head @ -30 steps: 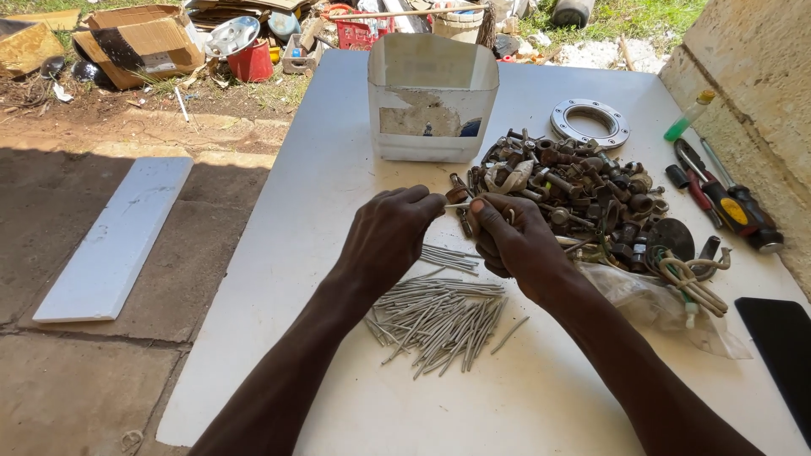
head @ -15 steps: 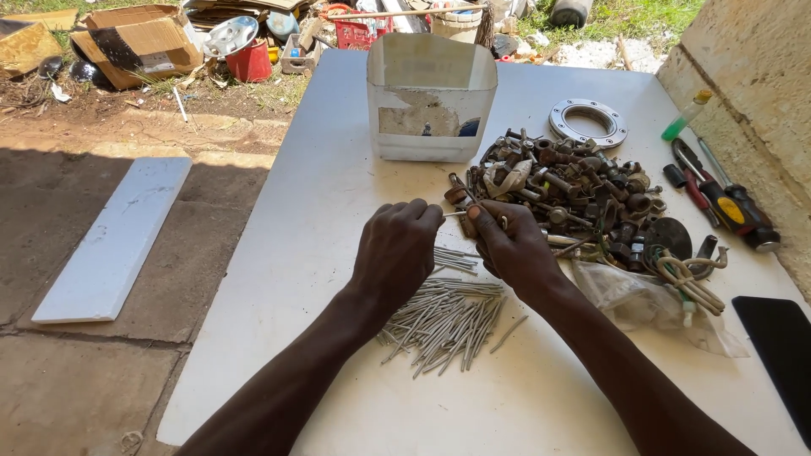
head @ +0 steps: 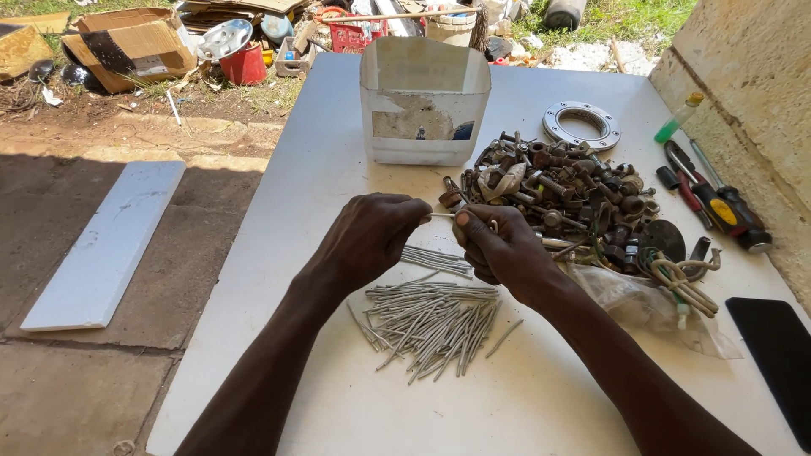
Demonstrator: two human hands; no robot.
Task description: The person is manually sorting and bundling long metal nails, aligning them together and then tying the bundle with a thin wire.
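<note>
My left hand (head: 369,238) and my right hand (head: 498,247) meet above the white table (head: 321,169), both pinching one thin grey nail (head: 443,216) between their fingertips. Just below them lies a small row of nails (head: 436,260), and nearer to me a larger loose pile of nails (head: 432,322). A heap of rusty bolts, nuts and fittings (head: 566,191) sits right of my right hand.
A cut-open white plastic container (head: 422,101) stands at the back. A metal ring flange (head: 581,125), pliers and a screwdriver (head: 718,203) lie at the right, with a black phone (head: 773,350) and a clear plastic bag (head: 642,300). A stone wall borders the right edge.
Both hands have drawn slightly towards me from the scrap heap and now hold a single nail between them.
</note>
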